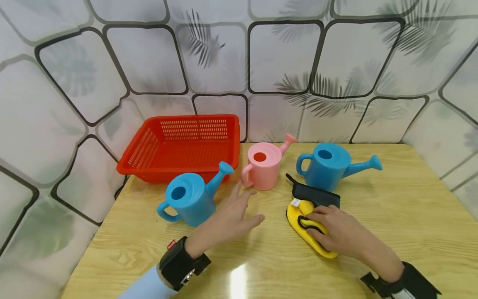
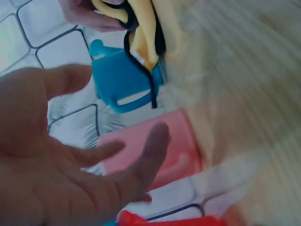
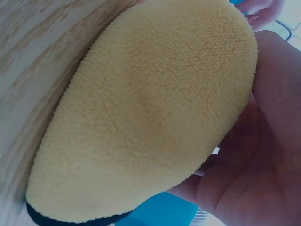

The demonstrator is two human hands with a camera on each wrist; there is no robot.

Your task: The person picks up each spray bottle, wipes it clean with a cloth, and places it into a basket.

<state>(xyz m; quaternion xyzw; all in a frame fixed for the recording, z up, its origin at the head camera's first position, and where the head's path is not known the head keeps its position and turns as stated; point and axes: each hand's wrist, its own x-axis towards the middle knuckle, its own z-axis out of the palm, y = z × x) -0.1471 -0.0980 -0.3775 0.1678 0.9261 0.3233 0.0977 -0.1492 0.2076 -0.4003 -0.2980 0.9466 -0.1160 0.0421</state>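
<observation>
On the right of the table, my right hand [image 1: 337,230] pinches a fleecy yellow mitt [image 1: 306,234] with black trim and a white tag. A dark grey flap [image 1: 315,194] with a thin loop lies at the mitt's far end. In the right wrist view the fuzzy yellow face of the mitt [image 3: 146,108] fills the middle. My left hand [image 1: 231,218] reaches over the table with fingers spread, holding nothing. It is between a light blue watering can [image 1: 194,203] and a pink watering can [image 1: 264,170], its fingertips close by the pink handle.
A darker blue watering can [image 1: 326,168] stands behind the mitt, its spout pointing right. Behind the light blue can is a red plastic basket [image 1: 179,170] with slotted sides. Patterned cloth [image 1: 284,58] rises around the wooden table [image 1: 403,207] at the back and sides.
</observation>
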